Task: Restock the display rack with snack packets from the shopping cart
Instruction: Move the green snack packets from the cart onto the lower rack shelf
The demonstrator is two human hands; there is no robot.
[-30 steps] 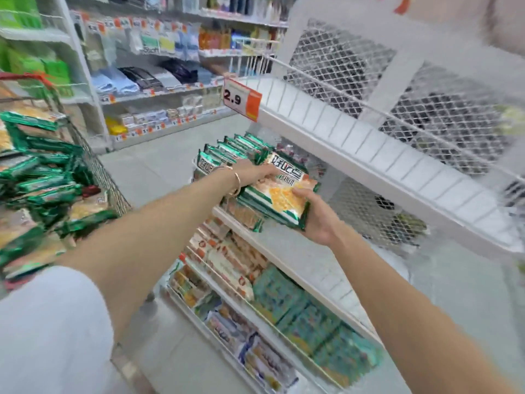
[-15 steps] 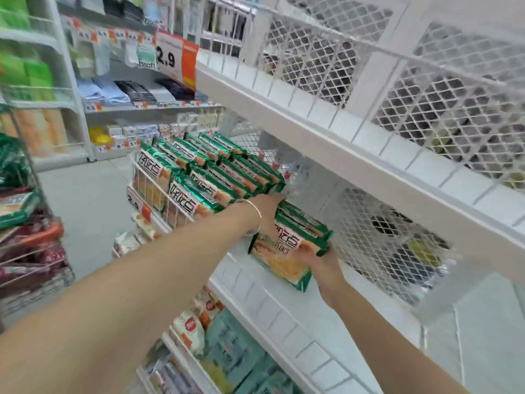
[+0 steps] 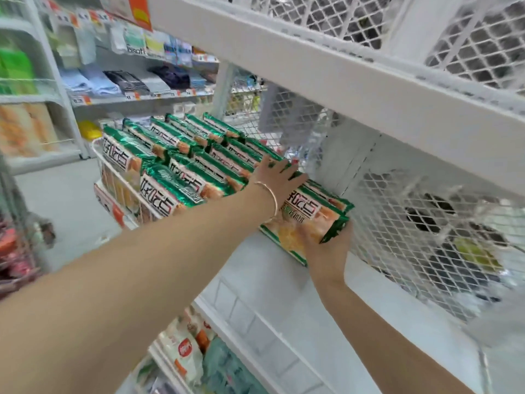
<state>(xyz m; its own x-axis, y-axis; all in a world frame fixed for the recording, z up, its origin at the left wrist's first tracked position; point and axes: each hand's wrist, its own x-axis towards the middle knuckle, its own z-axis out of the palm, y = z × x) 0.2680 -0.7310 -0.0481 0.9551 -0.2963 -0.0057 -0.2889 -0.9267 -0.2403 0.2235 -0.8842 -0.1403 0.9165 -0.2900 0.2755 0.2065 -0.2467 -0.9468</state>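
Observation:
A small stack of green-and-orange snack packets [image 3: 311,220] lies on the white rack shelf [image 3: 287,294], close to the mesh back panel. My right hand [image 3: 326,251] grips the stack from below at its near right corner. My left hand [image 3: 277,177] lies flat with spread fingers against the stack's left end, where it meets the rows of the same green packets [image 3: 181,166] filling the shelf's left part. A thin bracelet sits on my left wrist.
The white upper shelf [image 3: 341,81] overhangs close above the hands. White mesh panel [image 3: 412,237] backs the rack. Lower shelves hold other snack bags [image 3: 187,348]. The shopping cart [image 3: 17,251] shows at the left edge. More store shelving [image 3: 127,89] stands across the aisle.
The stack has travelled from mid-air in front of the rack down onto the shelf, next to the stocked rows. The view has swung closer and upward, away from the cart.

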